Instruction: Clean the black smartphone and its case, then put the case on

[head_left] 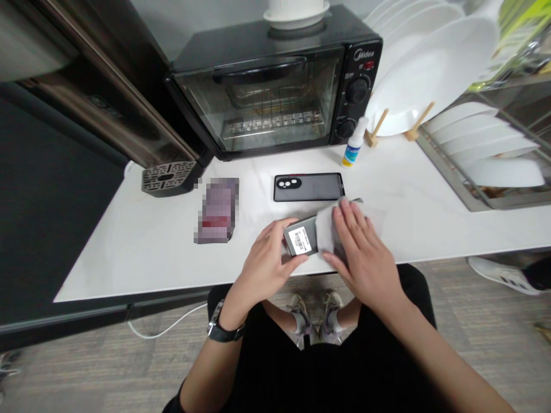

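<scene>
My left hand (pixel 268 259) grips one end of a grey phone (pixel 313 225), thumb on the near edge and fingers on the far edge. On that end sits a white barcode label (pixel 300 240). A pale grey cloth (pixel 325 228) lies over the phone's other end, which it hides. My right hand (pixel 364 250) holds the cloth against the phone, fingers stretched along the top and thumb at the near side. Just beyond, a black-edged phone case (pixel 309 187) with camera holes lies flat on the counter. Farther back stands a small spray bottle (pixel 353 146).
On the white counter (pixel 142 246), a blurred-out purplish object (pixel 216 209) lies to the left. A black toaster oven (pixel 275 92) stands at the back, beside a drink dispenser (pixel 167 176). White plates (pixel 430 69) and a dish rack (pixel 473 195) occupy the right.
</scene>
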{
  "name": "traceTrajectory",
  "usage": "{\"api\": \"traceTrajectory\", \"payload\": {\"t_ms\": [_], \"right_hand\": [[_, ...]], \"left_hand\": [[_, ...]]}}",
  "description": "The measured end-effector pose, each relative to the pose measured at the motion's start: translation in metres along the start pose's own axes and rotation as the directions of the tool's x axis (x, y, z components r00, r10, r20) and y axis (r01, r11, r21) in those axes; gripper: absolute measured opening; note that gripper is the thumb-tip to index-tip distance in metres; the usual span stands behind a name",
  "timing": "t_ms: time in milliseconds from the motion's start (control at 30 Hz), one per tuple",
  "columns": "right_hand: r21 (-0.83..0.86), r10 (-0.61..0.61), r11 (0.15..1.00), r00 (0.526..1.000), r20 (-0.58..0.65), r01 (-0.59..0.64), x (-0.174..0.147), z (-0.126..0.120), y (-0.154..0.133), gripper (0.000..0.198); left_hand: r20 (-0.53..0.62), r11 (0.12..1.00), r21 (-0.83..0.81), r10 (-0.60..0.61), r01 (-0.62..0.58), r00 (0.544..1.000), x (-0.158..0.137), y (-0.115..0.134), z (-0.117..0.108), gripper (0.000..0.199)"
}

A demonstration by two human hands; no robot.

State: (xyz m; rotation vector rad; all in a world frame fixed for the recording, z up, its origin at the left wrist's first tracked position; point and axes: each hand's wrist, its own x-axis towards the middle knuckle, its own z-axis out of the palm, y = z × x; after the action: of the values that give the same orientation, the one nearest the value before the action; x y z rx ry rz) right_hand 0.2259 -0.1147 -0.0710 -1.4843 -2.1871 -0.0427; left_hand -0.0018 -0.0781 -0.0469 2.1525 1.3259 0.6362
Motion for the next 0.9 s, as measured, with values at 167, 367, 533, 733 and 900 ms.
{"api": "traceTrajectory", "payload": {"t_ms": [167, 367, 533, 733, 900], "right_hand": [[0.05, 0.024, 0.999, 0.995, -0.102, -0.019, 0.007, -0.01, 0.02, 0.074], [0.084, -0.064, 0.993, 0.979, -0.193, 0.081, 0.018, -0.005, -0.008, 0.051], [0.06, -0.203, 0.975, 0.968, -0.145, 0.213, 0.029, 0.011, -0.052, 0.064], [-0.009, -0.176, 0.984, 0.976, -0.129, 0.176, 0.03, 0.001, -0.011, 0.064], [-0.024, 0.002, 1.0, 0.981, -0.192, -0.007, 0.028, -0.011, 0.029, 0.063]], "left_hand": [[-0.048, 0.999, -0.039, -0.028, 0.027, 0.998, -0.006, -0.001, 0.004, 0.025], [-0.052, 0.999, -0.01, 0.051, -0.052, 0.997, -0.009, -0.002, 0.007, 0.012], [-0.046, 0.998, 0.044, 0.047, -0.045, 0.998, -0.011, -0.005, 0.007, 0.031], [-0.046, 0.998, 0.046, 0.043, -0.041, 0.998, -0.01, -0.004, 0.006, 0.013], [-0.077, 0.997, 0.046, 0.058, -0.055, 0.995, -0.009, -0.002, 0.008, 0.011]]}}
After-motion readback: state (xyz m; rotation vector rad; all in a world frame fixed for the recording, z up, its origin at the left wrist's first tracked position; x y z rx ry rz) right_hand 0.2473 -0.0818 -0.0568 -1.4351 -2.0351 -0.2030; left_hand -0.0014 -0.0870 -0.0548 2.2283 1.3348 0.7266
